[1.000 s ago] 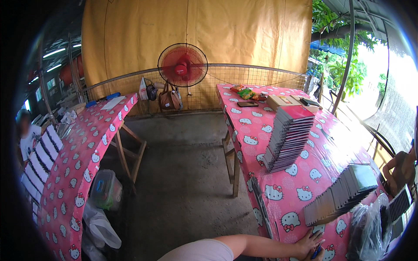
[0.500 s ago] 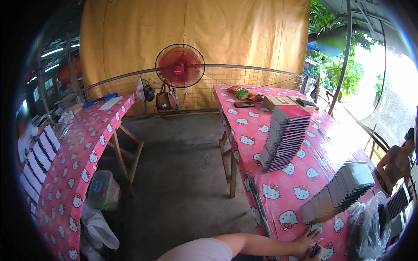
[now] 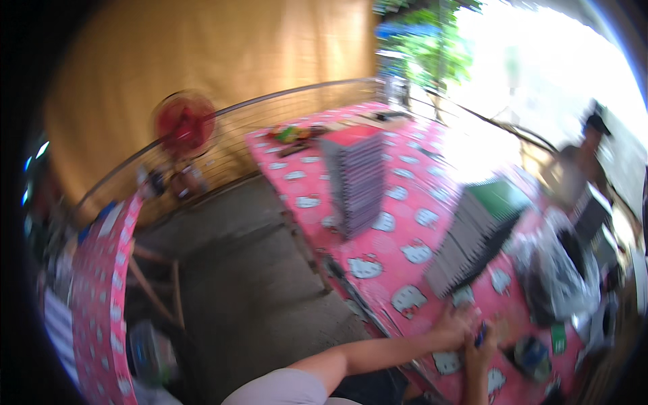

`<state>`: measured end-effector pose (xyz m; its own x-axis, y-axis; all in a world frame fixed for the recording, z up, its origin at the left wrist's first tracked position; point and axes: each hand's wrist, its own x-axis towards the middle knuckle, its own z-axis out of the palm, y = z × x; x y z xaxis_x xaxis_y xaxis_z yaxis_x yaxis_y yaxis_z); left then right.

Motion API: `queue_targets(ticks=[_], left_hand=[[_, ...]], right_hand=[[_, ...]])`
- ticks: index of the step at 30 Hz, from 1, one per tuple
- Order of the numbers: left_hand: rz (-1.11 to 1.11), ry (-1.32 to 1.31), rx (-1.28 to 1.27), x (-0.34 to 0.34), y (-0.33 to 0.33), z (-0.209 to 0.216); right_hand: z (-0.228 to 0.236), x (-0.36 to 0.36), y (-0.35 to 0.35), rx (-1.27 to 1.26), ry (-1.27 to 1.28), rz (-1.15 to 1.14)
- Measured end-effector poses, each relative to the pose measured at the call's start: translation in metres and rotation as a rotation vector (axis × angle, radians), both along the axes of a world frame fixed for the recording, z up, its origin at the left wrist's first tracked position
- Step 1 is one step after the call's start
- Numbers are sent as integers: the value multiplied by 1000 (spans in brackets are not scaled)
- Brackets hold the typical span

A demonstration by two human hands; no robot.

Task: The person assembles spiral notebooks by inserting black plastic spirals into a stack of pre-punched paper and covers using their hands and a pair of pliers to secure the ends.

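My left hand (image 3: 457, 325) is over the pink table near its front, blurred, its fingers seeming stretched out with nothing visible in them. Close beside it, my right hand (image 3: 482, 341) is closed round a small dark blue thing (image 3: 480, 333), whose kind the blur hides. Just beyond my hands leans a slanted stack of spiral-bound notebooks (image 3: 466, 233) with a green cover on top. Farther off stands a tall stack of spiral-bound notebooks (image 3: 356, 182) topped by a red cover.
A clear plastic bag (image 3: 560, 270) lies right of the slanted stack. Close to my right hand is a dark, blurred round object (image 3: 532, 358) beside a small green card (image 3: 558, 339). Another person (image 3: 580, 162) is at the right. A second pink table (image 3: 101, 290) and a red fan (image 3: 184, 125) are left.
The view has swung to the right, so the tables and fan sit farther left. My right forearm and more of the table's near right end now show. My hands stay close together.
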<state>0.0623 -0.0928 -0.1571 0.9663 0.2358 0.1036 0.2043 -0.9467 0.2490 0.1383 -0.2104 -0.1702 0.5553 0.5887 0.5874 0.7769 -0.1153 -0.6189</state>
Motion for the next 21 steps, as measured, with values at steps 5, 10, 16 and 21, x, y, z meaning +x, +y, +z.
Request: queue_targets(ticks=[5,10,16,21], left_hand=[[-164,326,-772,-47,32,84],[-524,-578,-488,-47,60,246],[-126,-157,170,32,136,298],[-316,-67,64,32,152,275]], right_hand=[[9,-2,7,148,378,-21],[24,-5,-6,40,528,11],[34,-14,-2,54,222,-18],[92,-20,18,82,-1,114]])
